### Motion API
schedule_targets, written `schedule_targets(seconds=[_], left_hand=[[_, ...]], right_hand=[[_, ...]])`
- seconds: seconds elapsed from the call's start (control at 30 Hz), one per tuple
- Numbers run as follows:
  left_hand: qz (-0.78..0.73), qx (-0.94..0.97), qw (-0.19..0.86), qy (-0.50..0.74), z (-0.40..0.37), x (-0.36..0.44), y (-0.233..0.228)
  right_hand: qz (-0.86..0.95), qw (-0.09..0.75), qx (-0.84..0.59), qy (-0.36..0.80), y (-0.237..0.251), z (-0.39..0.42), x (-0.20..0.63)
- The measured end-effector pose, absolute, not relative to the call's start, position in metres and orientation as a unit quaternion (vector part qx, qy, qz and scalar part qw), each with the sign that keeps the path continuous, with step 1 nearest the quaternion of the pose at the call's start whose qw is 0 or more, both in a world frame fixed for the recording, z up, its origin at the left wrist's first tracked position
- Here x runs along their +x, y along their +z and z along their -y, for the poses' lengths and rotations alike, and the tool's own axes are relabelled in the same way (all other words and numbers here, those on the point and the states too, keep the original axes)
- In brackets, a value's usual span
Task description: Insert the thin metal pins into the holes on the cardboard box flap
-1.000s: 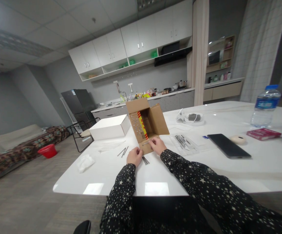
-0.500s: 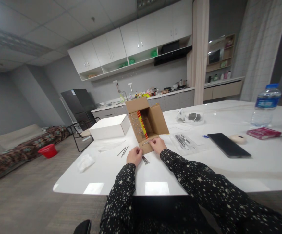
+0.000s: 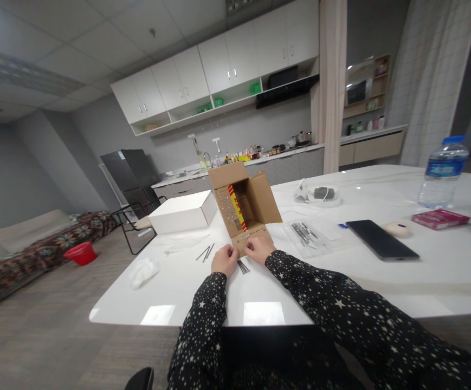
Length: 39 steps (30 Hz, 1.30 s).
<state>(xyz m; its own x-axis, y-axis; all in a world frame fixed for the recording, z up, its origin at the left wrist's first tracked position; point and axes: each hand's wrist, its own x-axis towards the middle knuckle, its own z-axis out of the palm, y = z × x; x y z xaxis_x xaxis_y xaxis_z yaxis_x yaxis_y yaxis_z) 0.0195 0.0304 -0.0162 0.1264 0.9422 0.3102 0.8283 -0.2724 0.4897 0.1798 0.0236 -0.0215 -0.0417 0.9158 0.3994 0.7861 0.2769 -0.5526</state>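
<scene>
Both hands meet at the near flap of an open cardboard box (image 3: 243,208) that stands on the white counter (image 3: 341,281). The left hand (image 3: 225,260) sits just left of the flap, fingers curled together; whether they pinch anything is too small to tell. The right hand (image 3: 259,250) rests on the flap's near edge, fingers bent down onto the cardboard; I cannot tell if they grip something. The flap carries a row of small metal pins, and the box's left inner wall shows more rows of them beside a red and yellow strip.

A few loose nails (image 3: 242,266) lie on the counter between the two hands, touching neither as far as can be seen. Two more nails (image 3: 206,253) lie further left, apart from the hands.

Left of the box stands a white box (image 3: 183,212), with a crumpled tissue (image 3: 143,271) nearer the counter's left edge. Right of the box lies a clear bag (image 3: 306,235) of metal pieces, then a dark phone (image 3: 381,241), a red packet (image 3: 438,218) and a water bottle (image 3: 442,172) at the far right.
</scene>
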Motion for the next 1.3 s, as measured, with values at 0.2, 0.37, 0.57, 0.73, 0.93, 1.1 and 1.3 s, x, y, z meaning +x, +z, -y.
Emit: schedule_targets(seconds=[0.2, 0.37, 0.57, 0.73, 0.93, 1.1, 1.3], left_hand=[[-0.593, 0.746, 0.094, 0.290, -0.030, 0.020, -0.017], [-0.594, 0.747, 0.095, 0.284, -0.030, 0.020, -0.016], [-0.591, 0.748, 0.096, 0.286, -0.028, 0.020, -0.015], [-0.588, 0.749, 0.098, 0.290, -0.029, 0.020, -0.015], [-0.591, 0.747, 0.094, 0.288, -0.031, 0.019, -0.017], [-0.589, 0.750, 0.091, 0.289, -0.031, 0.019, -0.017], [-0.592, 0.748, 0.094, 0.286, -0.029, 0.020, -0.015]], right_hand=[[0.757, 0.302, -0.571, 0.097, -0.018, -0.013, 0.177], [0.765, 0.286, -0.569, 0.094, -0.018, -0.009, 0.175], [0.772, 0.273, -0.567, 0.091, -0.019, -0.008, 0.174], [0.774, 0.266, -0.566, 0.099, -0.017, -0.006, 0.174], [0.780, 0.253, -0.564, 0.097, -0.014, -0.004, 0.174], [0.777, 0.256, -0.568, 0.088, -0.015, -0.004, 0.173], [0.780, 0.251, -0.567, 0.086, -0.015, -0.004, 0.173]])
